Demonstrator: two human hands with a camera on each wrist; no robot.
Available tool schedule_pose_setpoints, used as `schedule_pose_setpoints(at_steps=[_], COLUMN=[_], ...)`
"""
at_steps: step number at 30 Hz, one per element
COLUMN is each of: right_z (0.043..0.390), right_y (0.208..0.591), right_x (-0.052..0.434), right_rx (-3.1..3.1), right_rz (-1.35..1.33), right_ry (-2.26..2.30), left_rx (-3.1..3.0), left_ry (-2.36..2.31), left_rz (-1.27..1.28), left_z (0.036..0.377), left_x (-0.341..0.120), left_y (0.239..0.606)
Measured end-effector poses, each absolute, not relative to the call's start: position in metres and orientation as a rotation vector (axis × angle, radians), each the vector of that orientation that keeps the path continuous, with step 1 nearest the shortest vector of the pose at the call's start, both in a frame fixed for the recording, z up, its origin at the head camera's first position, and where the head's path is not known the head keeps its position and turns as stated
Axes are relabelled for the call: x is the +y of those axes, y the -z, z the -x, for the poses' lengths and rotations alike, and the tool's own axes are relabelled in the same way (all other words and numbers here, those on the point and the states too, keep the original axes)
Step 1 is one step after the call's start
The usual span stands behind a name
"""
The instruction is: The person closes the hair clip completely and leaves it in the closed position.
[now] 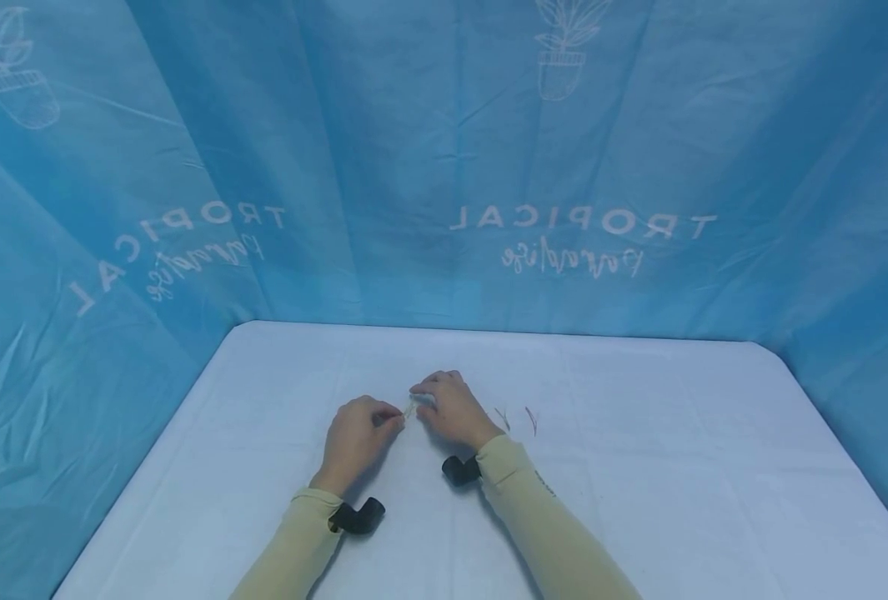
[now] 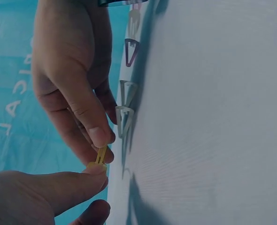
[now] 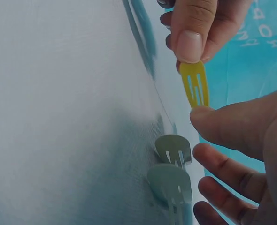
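One yellow hair clip [image 3: 193,69] is pinched at its broad, rounded end by the left hand [image 1: 355,437], and the main risk, I judge, is that it twists or springs out of that hold if its narrow end is pushed off-line, since the fingertips cover so little of it. A slip there could drop it onto the white table [image 1: 676,500]. From the left fingertips, the slotted body reaches across to the right hand [image 1: 454,412], whose thumb is at the narrow tip; whether a finger also pinches from behind, I cannot tell. Near the right hand's loosely bent lower fingers, a grey-green clip [image 3: 173,142] and a paler green clip [image 3: 168,174] are close together on the table. Farther out, on the right hand's side away from the grip, two thin clips [image 1: 531,421] lie near each other. Beyond both hands, well apart, hangs a blue curtain [image 1: 398,167].
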State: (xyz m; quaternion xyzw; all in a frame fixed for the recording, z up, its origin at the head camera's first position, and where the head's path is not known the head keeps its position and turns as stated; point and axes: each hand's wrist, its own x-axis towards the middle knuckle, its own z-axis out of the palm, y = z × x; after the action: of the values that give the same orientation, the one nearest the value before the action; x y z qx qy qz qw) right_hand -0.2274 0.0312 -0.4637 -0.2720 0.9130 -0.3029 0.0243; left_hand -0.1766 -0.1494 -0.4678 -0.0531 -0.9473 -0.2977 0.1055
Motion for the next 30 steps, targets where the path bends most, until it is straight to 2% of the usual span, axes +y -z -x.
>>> schedule_pose_setpoints(at_steps=[12, 30], right_z=[0.226, 0.221], right_y=[0.468, 0.473], right_x=[0.027, 0.023], right_rx=[2.862, 2.905], right_rz=[0.693, 0.663], right_ry=[1.040, 1.241], left_rx=[-2.765, -2.729], left_ry=[0.843, 0.869], left_rz=[0.131, 0.110], left_z=[0.178, 0.179], left_x=[-0.154, -0.162], left_y=[0.463, 0.456])
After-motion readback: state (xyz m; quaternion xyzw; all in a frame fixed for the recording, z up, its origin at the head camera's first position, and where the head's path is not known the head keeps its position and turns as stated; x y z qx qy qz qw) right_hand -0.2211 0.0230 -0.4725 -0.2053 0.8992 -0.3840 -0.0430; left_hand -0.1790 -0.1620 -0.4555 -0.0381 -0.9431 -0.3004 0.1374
